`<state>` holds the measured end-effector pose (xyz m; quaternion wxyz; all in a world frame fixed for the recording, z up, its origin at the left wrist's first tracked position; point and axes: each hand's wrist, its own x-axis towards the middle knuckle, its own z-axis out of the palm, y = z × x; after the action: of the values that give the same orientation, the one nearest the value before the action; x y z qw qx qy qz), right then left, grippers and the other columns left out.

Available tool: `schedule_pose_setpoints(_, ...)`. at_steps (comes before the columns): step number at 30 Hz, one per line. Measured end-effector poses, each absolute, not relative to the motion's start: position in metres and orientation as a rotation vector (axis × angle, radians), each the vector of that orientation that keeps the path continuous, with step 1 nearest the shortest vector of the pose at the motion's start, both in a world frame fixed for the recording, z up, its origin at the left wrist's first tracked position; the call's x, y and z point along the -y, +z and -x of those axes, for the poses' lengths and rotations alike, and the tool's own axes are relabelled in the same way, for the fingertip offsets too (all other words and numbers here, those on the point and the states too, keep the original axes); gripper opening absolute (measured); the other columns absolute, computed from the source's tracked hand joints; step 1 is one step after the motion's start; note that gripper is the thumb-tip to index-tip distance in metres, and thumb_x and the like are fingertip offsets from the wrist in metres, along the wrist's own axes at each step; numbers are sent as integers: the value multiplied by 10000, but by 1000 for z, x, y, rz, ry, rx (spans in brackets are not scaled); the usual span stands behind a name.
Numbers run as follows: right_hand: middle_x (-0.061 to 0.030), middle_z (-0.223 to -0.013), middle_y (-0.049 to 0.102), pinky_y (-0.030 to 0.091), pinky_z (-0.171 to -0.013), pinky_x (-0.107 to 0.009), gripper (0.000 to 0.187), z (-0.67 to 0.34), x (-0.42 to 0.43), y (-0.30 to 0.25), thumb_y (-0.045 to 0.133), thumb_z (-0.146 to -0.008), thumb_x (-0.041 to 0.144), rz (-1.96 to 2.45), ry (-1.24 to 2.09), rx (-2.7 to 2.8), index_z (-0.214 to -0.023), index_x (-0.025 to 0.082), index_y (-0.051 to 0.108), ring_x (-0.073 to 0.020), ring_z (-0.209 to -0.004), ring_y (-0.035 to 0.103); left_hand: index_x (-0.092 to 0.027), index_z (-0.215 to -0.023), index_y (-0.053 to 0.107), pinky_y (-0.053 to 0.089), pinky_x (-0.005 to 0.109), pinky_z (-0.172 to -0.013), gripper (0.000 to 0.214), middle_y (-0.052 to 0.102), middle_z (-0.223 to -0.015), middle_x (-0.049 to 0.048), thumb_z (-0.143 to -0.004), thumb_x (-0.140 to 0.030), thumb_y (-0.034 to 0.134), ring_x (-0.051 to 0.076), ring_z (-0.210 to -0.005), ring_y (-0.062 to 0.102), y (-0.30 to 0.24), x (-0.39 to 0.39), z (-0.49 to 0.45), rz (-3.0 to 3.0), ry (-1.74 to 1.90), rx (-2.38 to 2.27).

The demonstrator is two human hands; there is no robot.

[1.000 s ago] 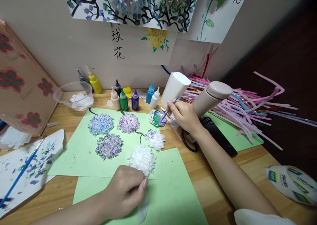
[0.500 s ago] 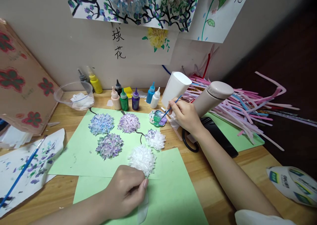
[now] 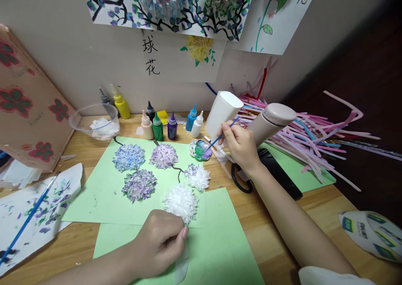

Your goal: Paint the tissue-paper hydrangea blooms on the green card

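Between the fingertips of my right hand is a thin blue paintbrush. Its tip rests at the purple paint in the small flower-shaped palette. My left hand is closed at the base of a fluffy white paper flower, and a pale paper strip comes out below the fist. Beside that flower lies a white one with purple touches. Further left on the green paper are a blue flower, a lilac one and a purple-green one.
Paint bottles stand along the wall, left of a white container and a tilted beige bottle. Pipe cleaners spread at the right, near a black phone. A paint-stained sheet carries another brush.
My right hand has shifted slightly right with the paintbrush, whose tip is still at the palette. My left hand and the flowers have stayed in place.
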<state>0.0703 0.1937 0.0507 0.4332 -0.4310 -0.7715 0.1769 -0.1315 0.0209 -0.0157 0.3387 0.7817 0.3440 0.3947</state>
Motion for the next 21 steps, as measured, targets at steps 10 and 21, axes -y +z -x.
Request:
schedule_pose_setpoints(10,33,-493,556,416,-506,-221,387,-56,-169,58,440,-912,436,971,836,1928,-641,184,554,-85,-450,537,-215,-669,174,177,248,-470,315,189,-552,-58,-848,-52,377,98,-450,196,-16,-20,131,-2029,1041,-880)
schedule_pose_setpoints(21,26,-541,579,438,-543,-213,363,-56,-169,57,429,-926,376,926,753,2006,-643,187,553,-89,-494,582,-215,-667,182,177,242,-470,315,193,-550,-59,-851,-54,381,96,-445,201,-17,-21,131,-2026,1039,-888)
